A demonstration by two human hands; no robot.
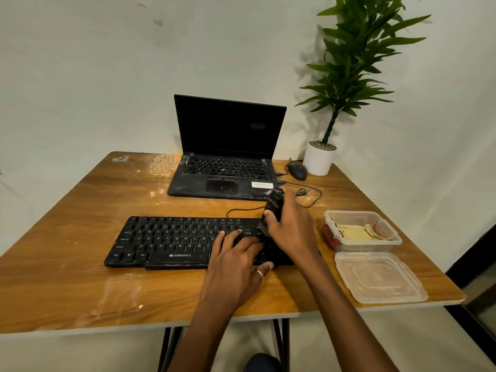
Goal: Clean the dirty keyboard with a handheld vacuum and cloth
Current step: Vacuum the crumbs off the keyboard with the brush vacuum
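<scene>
The black keyboard (171, 241) lies near the front of the desk (80, 264), its long axis running left to right across the person. Both hands are over its right-hand end. The right hand (292, 229) grips the small dark handheld vacuum (273, 205), tilted with its nozzle down on the keys near the right end and its body leaning back towards the laptop (225, 167). The left hand (236, 260) lies just left of the nozzle, fingers spread and pressing flat on the keys, apparently to steady the board. Most of the uncleaned run probably stretches away to the left, so the next strokes would travel along the long axis in that direction, and the left hand sits in the nozzle's path. The cloth (357, 232), yellowish and folded, sits untouched in an open plastic tub (362, 248) just to the right of the keyboard, nearer the right hand. The tub's lid (381, 277) lies in front of it. A mouse (297, 171) and a potted plant (357, 63) stand at the back right.
</scene>
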